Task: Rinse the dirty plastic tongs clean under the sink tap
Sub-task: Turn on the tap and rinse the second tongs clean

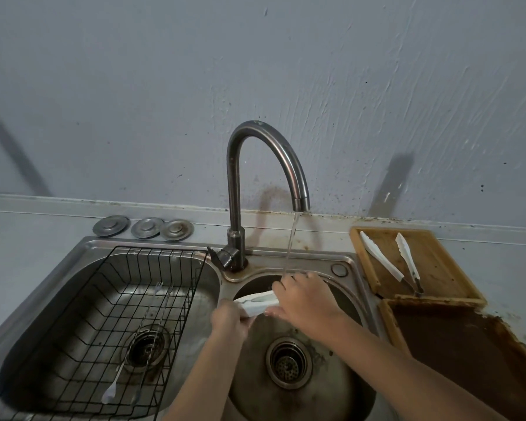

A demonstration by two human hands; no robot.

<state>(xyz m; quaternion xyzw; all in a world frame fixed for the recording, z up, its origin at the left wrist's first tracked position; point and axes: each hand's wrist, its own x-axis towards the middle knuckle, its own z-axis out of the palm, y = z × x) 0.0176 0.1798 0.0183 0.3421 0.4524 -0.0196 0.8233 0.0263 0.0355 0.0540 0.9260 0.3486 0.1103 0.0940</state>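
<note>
Over the small round right sink basin (340, 387) I hold white plastic tongs (257, 300) with both hands. My left hand (230, 319) grips their left end. My right hand (307, 299) is closed over their right part, hiding most of them. Water runs from the curved steel tap (269, 147) in a thin stream (290, 244) that lands on the fingers of my right hand. A second pair of white tongs (392, 262) lies open on a wooden tray (438, 253) at the right.
A black wire rack (119, 314) sits in the large left basin, holding long utensils (125, 369). Three metal drain covers (143, 227) lie on the counter behind it. Another wooden tray (468, 344), dark and stained, lies at the right front. The tap lever (217, 258) points left.
</note>
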